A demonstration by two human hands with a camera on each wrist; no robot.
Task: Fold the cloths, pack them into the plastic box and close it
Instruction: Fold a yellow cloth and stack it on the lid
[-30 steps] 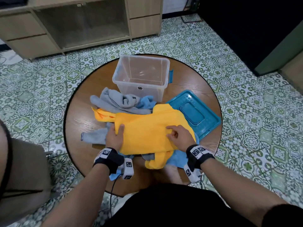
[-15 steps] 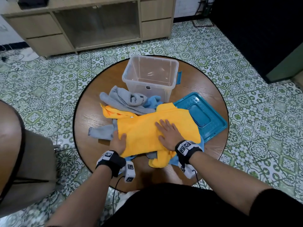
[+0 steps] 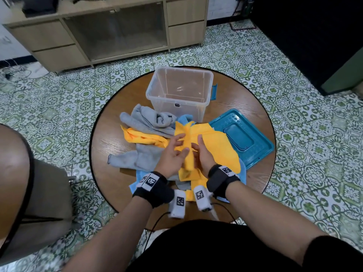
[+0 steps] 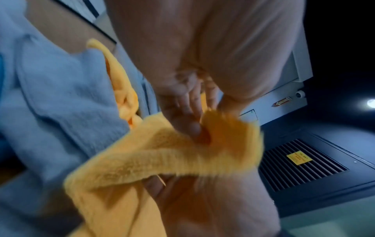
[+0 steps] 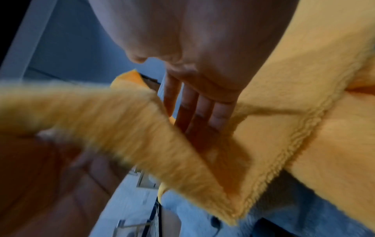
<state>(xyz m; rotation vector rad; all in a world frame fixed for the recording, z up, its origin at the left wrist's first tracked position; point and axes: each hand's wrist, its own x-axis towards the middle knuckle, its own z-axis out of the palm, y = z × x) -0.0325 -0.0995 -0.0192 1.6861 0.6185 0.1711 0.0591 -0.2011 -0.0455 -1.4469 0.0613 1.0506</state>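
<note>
A yellow cloth (image 3: 218, 146) lies on top of the pile in the middle of the round table (image 3: 110, 138), partly over the teal lid (image 3: 253, 142). My left hand (image 3: 173, 152) and right hand (image 3: 203, 154) stand close together, palms facing. A raised fold of the yellow cloth is squeezed between them. The left wrist view shows straight left fingers (image 4: 188, 102) touching the blurred yellow fold (image 4: 182, 154). Straight right fingers (image 5: 194, 112) lie against the cloth (image 5: 304, 112) in the right wrist view. The clear plastic box (image 3: 157, 83) stands open and empty behind the pile.
Grey cloths (image 3: 149, 120) (image 3: 125, 160) and a blue cloth (image 3: 141, 179) lie under and left of the yellow one. A wooden cabinet (image 3: 110, 32) stands at the back, dark furniture (image 3: 314, 36) at the right, a seat (image 3: 45, 203) at the left.
Both hands lay flat and apart on the yellow cloth. They have come together at its middle, pushing the cloth up into a ridge. The view shifted a little.
</note>
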